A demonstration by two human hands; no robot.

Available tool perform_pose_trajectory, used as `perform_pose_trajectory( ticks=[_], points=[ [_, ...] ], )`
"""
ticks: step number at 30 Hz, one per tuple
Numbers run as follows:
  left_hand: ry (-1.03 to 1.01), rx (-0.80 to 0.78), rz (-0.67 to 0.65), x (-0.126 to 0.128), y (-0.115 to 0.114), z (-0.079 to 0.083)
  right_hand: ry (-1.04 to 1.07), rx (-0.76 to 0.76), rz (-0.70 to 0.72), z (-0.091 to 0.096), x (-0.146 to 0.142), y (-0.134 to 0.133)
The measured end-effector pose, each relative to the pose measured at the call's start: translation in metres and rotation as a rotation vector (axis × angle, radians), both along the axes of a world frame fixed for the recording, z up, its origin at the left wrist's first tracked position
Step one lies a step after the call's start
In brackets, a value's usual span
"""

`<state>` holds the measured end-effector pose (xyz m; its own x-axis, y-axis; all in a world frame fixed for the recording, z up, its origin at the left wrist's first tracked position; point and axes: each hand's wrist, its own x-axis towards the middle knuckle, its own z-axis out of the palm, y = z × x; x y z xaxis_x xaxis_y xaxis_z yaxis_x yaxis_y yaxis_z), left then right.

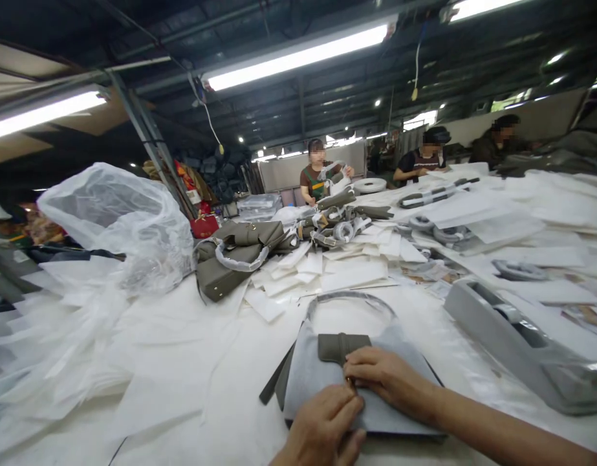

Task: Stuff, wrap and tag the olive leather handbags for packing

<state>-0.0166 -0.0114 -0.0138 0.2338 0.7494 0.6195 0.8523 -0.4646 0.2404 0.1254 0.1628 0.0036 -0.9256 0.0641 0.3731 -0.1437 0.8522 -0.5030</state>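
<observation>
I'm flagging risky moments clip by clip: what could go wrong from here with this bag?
The left hand and right hand crowd a small brass-coloured piece, so a slip might scratch it. The pale sheet over the front of the bag could crease or shift under them. The right forearm lies near the grey tape dispenser and might knock it.

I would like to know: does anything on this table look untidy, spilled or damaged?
No spill or damage stands out. But the loose white sheets beyond the nearest handbag look untidy: they overlap at uneven angles instead of lying in one neat stack.
</observation>
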Motion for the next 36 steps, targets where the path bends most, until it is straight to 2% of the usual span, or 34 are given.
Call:
perform_pose_trajectory(
  ticks=[5, 7, 10, 12, 15, 18, 20, 25, 28, 30, 32, 36],
  points=[
    [-0.093, -0.123, 0.06, 0.004, -0.006, 0.001, 0.006, 0.08, 0.036, 0.004, -0.008, 0.003],
    [-0.105, -0.116, 0.055, 0.006, -0.007, 0.001, 0.005, 0.128, 0.063, 0.004, -0.012, 0.003],
    [-0.131, -0.077, 0.035, 0.006, -0.007, -0.002, -0.052, 0.198, 0.025, 0.004, -0.015, 0.0],
    [-0.146, -0.068, 0.037, 0.006, -0.007, -0.005, -0.121, 0.234, -0.021, 0.01, -0.015, -0.002],
    [-0.144, -0.069, 0.043, 0.005, -0.006, -0.008, -0.274, 0.264, -0.049, 0.034, -0.026, -0.003],
    [-0.13, -0.06, 0.046, 0.004, -0.006, -0.01, -0.317, 0.232, -0.149, 0.059, -0.069, -0.003],
    [-0.126, -0.05, 0.053, 0.003, -0.005, -0.009, -0.265, 0.186, -0.206, 0.064, -0.114, -0.006],
    [-0.092, -0.018, 0.057, 0.003, -0.003, -0.014, -0.341, 0.187, -0.261, 0.038, -0.229, -0.024],
    [-0.065, -0.015, 0.07, 0.002, -0.001, -0.019, -0.392, 0.195, -0.292, 0.029, -0.262, -0.03],
    [-0.064, -0.031, 0.068, 0.001, -0.001, -0.02, -0.385, 0.202, -0.315, 0.034, -0.264, -0.026],
    [-0.07, -0.052, 0.063, 0.001, -0.001, -0.018, -0.346, 0.206, -0.364, 0.045, -0.252, -0.017],
    [-0.082, -0.042, 0.052, 0.0, -0.003, -0.014, -0.34, 0.195, -0.459, 0.068, -0.203, 0.008]
  ],
)
